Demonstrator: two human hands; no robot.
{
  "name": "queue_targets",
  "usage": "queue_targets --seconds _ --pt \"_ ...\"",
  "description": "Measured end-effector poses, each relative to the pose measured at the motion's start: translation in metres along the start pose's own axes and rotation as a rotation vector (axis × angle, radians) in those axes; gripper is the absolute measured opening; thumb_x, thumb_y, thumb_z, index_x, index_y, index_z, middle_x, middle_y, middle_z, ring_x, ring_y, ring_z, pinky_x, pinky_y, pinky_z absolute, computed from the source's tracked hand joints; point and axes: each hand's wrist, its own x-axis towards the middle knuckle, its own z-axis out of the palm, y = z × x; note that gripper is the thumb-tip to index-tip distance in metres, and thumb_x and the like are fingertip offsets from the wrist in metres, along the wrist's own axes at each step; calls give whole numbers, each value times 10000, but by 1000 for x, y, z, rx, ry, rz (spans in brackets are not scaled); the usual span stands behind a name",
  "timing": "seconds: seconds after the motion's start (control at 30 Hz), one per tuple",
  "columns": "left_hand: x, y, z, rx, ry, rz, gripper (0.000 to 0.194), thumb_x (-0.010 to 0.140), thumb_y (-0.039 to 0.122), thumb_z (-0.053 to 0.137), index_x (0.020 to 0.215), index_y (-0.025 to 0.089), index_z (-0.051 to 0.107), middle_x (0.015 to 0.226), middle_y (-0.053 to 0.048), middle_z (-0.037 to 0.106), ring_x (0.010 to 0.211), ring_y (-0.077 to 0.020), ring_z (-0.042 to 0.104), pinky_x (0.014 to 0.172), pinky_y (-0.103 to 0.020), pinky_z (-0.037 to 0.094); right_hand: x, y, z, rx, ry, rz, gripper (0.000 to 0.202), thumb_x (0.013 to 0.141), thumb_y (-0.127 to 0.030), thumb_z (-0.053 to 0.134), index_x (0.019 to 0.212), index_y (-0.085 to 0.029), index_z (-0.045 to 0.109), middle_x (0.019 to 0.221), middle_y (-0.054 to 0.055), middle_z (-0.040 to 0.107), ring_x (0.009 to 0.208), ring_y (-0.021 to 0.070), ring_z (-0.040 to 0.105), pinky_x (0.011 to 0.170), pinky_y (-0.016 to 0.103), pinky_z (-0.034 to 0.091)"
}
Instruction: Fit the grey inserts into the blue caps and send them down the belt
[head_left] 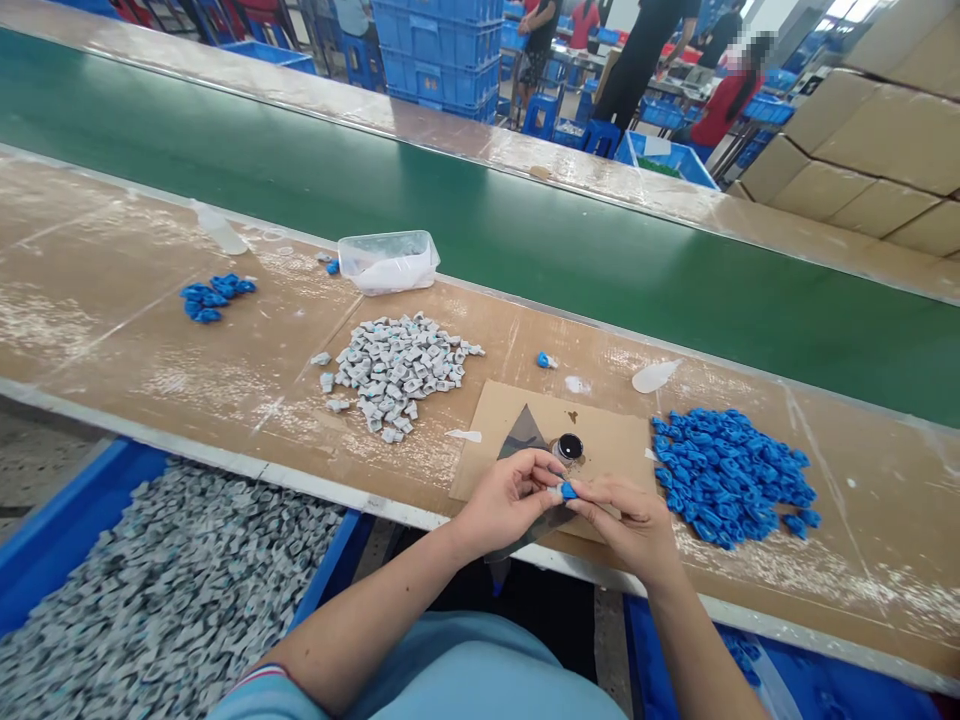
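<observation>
Worktable (pixel 247 390), two hands, one small blue piece (pixel 569 491).
Lower left, a bin (pixel 56 540), cut off by the frame, holds grey pieces; right of lower centre, left hand (pixel 517 498) and right hand (pixel 630 518) pinch the blue piece between fingertips; upward, a clear tub (pixel 390 274) (contents unclear), then a dark-filled jar (pixel 570 448); the blue piece lies roughly sideways, ends partly hidden.

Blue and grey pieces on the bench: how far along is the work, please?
One blue-and-grey piece, lying alone, looks joined already. In hand: a small blue piece, between left hand and right hand. Apparently remaining: the grey pile and large blue pile.
</observation>
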Motion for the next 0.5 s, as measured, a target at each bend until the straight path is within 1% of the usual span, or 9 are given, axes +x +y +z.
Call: queue_targets --seconds 0.07,0.17,0.23,0.27,0.33,0.37,0.4,0.43,0.5 --pt "1 -4 5 -50 44 -28 256 721 269 705 921 162 585 812 -26 640 786 -134 630 771 -276 502 -4 1 6 -14 55 35 179 783 -186 693 902 -306 752 782 -7 757 675 155 700 596 250 574" --pt "5 -2 7 -44 48 -61 256 715 282 705 910 166 586 802 -21 634 767 -133 622 750 -278 508 -7 4 3 -99 55 46 167 813 -225 665 940 -298 743 884 8 759 780 168 708 682 276 576" --pt "13 5 2 27 44 -38 235 728 270 684 919 170 593 823 -29 642 784 -143 624 755 -290 514 -9 9 -10 -221 88 42 166 840 -274 632 971 -284 733 961 28 749 863 182 697 749 306 561" --pt "20 10 -3 81 65 -10 215 734 254 669 920 171 597 838 -33 645 801 -147 625 765 -295 515 -10 13 -20 -314 138 47 166 855 -296 609 964 -271 732 962 38 747 877 189 690 765 320 550" --pt "40 20 -16 224 154 58 176 737 206 641 906 173 605 853 -35 648 826 -153 624 781 -297 515 -14 24 -43 -550 249 80 206 881 -337 556 910 -238 734 885 58 751 832 206 681 753 347 526" --pt "51 25 -22 312 211 84 163 733 176 631 894 174 607 848 -33 647 823 -154 623 780 -297 514 -16 31 -55 -670 281 100 248 890 -359 530 867 -221 735 827 67 750 786 214 677 729 358 514" --pt "63 29 -27 408 259 94 155 729 145 620 881 173 606 834 -31 645 807 -156 623 771 -299 515 -19 39 -65 -779 266 123 298 893 -390 506 837 -206 734 789 79 747 744 225 671 703 369 504" --pt "75 32 -32 501 301 91 145 726 114 607 859 170 603 808 -29 643 777 -157 621 759 -304 516 -22 47 -73 -867 222 135 347 895 -419 482 811 -197 734 755 89 742 700 235 664 674 378 493" --pt "95 36 -36 660 340 88 147 736 64 569 840 164 596 808 -38 645 766 -163 624 772 -319 514 -27 63 -83 -985 124 137 404 900 -439 433 781 -197 734 735 104 737 652 249 649 639 390 477"
